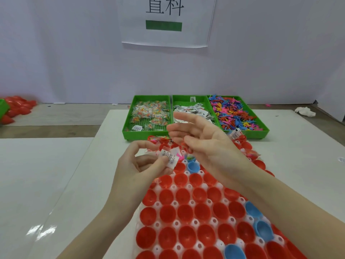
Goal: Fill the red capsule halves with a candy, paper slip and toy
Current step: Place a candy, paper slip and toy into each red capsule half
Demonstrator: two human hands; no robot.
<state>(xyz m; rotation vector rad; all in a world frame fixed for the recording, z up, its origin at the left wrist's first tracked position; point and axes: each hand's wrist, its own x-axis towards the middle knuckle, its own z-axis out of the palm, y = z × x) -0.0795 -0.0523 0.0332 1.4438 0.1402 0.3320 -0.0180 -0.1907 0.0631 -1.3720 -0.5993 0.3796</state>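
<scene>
Left hand (pixel 143 165) pinches printed paper slips (pixel 169 157); print unreadable.

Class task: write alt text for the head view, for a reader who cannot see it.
A person's left hand pinches paper slips above a white tray of red capsule halves, right hand open beside it. Behind stand three green bins: candy, slips, toys.

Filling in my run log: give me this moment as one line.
left hand: pinches slips | right hand: open, holds nothing | capsule halves: near rows unfilled | stage: slip step
</scene>
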